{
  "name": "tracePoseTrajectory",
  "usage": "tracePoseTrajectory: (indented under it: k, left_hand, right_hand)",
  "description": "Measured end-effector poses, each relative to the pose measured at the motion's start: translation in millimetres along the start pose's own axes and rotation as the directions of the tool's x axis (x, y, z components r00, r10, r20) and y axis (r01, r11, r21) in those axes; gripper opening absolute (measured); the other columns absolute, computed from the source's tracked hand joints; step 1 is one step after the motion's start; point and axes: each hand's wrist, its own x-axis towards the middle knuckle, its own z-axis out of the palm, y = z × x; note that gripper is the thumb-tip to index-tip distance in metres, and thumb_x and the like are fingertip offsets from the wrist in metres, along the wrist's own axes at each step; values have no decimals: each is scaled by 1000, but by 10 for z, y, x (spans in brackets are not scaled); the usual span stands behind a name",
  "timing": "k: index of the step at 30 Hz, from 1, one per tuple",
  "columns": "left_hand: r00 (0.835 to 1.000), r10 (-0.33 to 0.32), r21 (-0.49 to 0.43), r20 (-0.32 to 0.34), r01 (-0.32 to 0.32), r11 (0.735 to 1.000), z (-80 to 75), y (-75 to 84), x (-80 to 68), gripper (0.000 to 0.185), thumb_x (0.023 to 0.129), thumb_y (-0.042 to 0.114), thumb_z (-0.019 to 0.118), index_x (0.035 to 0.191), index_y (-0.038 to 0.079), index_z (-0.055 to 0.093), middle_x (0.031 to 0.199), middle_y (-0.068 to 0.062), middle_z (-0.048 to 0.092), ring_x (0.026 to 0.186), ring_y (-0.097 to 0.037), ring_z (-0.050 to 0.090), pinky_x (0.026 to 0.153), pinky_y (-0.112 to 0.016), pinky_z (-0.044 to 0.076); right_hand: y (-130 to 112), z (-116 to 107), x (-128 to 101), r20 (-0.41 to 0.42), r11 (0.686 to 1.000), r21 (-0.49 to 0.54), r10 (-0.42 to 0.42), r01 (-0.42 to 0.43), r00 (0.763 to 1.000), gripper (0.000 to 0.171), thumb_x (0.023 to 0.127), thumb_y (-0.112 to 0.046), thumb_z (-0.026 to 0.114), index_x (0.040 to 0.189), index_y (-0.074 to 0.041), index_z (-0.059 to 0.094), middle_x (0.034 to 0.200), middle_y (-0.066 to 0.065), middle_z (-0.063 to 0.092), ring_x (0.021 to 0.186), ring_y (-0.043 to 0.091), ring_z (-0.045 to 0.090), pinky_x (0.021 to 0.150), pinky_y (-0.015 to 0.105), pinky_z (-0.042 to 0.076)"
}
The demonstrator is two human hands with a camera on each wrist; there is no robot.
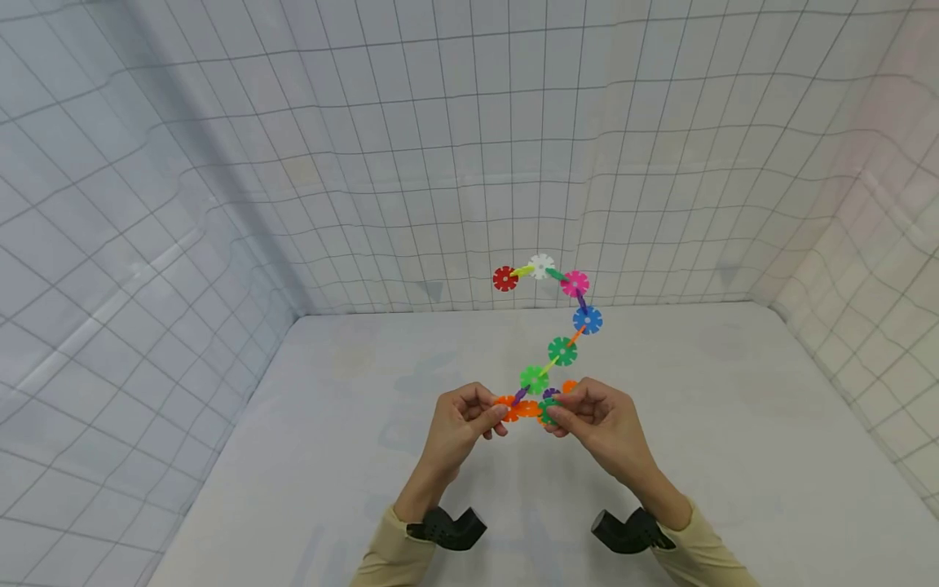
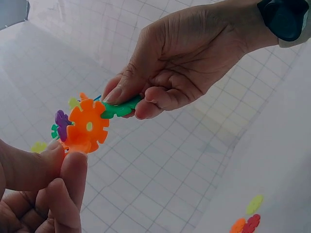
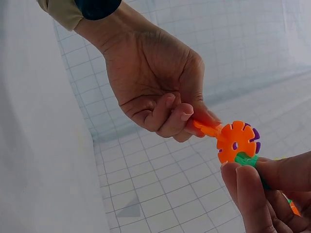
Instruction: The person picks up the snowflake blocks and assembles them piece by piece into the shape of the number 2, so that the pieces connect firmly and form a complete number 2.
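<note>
Both hands are raised above the bench and hold the lower end of a chain of snowflake discs, which rises from the hands up and back toward the gridded backdrop.

Left hand: thumb and forefinger pinch an orange connector piece at the chain's lower left end. The remaining fingers are curled in beside them.

Right hand: thumb and fingers pinch a green disc edge-on, just beside the orange disc with which it appears to be interlocked. A purple disc sits behind the orange one.

Handling assessment: the discs look like thin, light, rigid plastic with notched rims. Each disc is stiff. The chain is judged weak at the slot joints, which appear to hold by friction only. The free upper section, ending at a red disc, is unsupported and would likely sway or part if jolted.

Recommended hold: pinch across the flat faces of a disc close to the joint being worked, one hand on each side. Holding by the rim teeth risks slipping. Twisting across a slot risks springing a joint.

Other items: a few loose discs lie on the bench.
</note>
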Motion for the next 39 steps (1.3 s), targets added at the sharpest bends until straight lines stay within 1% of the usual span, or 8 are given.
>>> tracePoseTrajectory:
  k: [9,13,18,22,26,33,36,39]
  left_hand:
    - [1000,5,-9,4,-5,1000,8,-2,4,14,88,0,65,83,-10,57,71,-11,64,57,-14,63,56,-25,49]
    - [1000,3,-13,-8,-3,1000,27,-16,2,14,88,-1,65,82,-10,57,70,-13,64,57,-15,63,56,-26,50]
    - [1000,4,-10,-10,-5,1000,40,-37,2,13,87,-1,65,82,-11,57,70,-23,62,57,-15,62,57,-26,51]
    - [1000,5,-9,-8,-5,1000,44,-42,6,14,87,-1,65,82,-11,57,70,-25,61,57,-16,62,57,-26,52]
    - [1000,3,-18,-12,-3,1000,48,-60,18,14,88,0,65,83,-10,57,69,-24,61,57,-16,62,57,-26,52]
    - [1000,-22,-28,-1,22,999,73,-107,32,16,89,4,65,86,-9,56,70,-15,64,61,-15,63,59,-26,52]
    - [999,-42,-32,6,43,999,81,-117,34,17,90,8,65,89,-7,57,76,-15,65,66,-20,64,62,-28,53]
    - [997,-75,-27,18,76,997,79,-116,31,17,91,11,65,92,-5,58,82,-17,65,70,-22,64,65,-30,54]
  right_hand:
    - [1,-4,7,-9,999,-13,36,-36,999,11,83,7,68,85,8,57,83,21,68,65,29,68,60,38,55]
    - [7,-9,7,-12,999,-12,41,-41,999,11,83,8,67,85,8,57,83,21,68,65,27,68,61,39,55]
    - [12,-12,10,-19,998,-23,58,-58,998,10,82,9,67,83,7,58,85,21,68,64,33,67,61,39,55]
    - [17,12,15,-31,997,-33,75,-76,997,11,82,10,68,82,6,57,86,21,68,64,31,67,61,38,55]
    - [16,26,22,-44,997,-51,56,-58,997,11,82,10,68,82,6,57,85,21,68,63,26,68,61,37,55]
    - [24,22,34,-80,993,-114,14,-23,997,9,83,7,68,86,5,61,86,16,69,62,21,66,61,34,55]
    - [32,27,32,-91,987,-162,-23,8,996,10,82,9,68,86,3,61,86,14,68,62,18,66,60,33,55]
    - [2,50,32,-88,972,-226,-87,65,992,14,80,14,67,85,2,62,84,13,68,61,16,64,58,31,55]
